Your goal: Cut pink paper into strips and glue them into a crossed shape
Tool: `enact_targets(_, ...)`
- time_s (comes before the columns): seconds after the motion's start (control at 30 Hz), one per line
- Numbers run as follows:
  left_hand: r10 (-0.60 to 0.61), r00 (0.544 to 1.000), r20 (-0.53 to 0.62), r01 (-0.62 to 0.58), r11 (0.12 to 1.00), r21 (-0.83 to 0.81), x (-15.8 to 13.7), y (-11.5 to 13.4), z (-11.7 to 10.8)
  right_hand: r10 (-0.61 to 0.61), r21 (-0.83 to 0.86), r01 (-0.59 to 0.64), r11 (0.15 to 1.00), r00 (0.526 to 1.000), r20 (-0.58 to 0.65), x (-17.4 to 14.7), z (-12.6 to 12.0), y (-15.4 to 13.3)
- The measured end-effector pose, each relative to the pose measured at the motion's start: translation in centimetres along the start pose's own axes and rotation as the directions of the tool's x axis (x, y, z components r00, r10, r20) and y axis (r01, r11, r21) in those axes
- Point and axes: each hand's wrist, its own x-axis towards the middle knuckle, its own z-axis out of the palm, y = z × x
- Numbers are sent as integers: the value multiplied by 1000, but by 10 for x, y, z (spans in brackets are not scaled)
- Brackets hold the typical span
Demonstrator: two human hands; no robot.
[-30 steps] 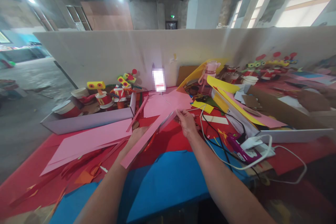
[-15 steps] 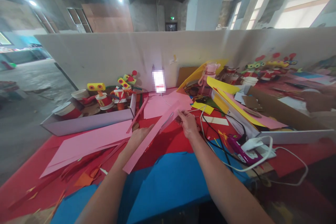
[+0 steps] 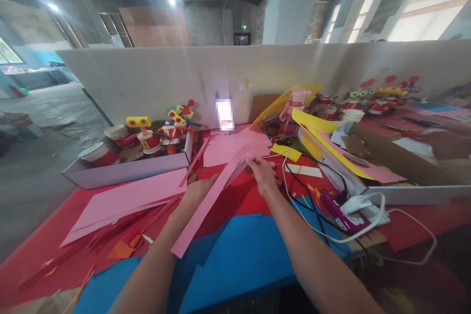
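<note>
A long pink paper strip slants across the middle of my view, its near end free above the blue sheet. My left hand is under and beside the strip; the strip covers its fingertips, which seem closed on it. My right hand pinches the strip's far part near its right edge. A pale sliver shows by those fingertips; whether it is a curled paper edge or a blade I cannot tell. Beyond the hands lies a larger pink sheet, and more pink sheets lie to the left.
Left stands a white box with cup figures. At right a box holds paper scraps. A purple power strip and white cable lie nearby. Blue sheets cover the front; a bright phone-like screen stands behind.
The strip's near end has swung slightly lower toward me. The pale sliver by my right fingertips looks shorter. Both hands stay almost in place; the whole view has shifted slightly.
</note>
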Motion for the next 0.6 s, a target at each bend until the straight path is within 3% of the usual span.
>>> enact_targets(0.6, -11, 999, 36, 14, 997, -81, 2, -4, 2, 9, 14, -10, 1000, 1000, 12, -2, 1, -5)
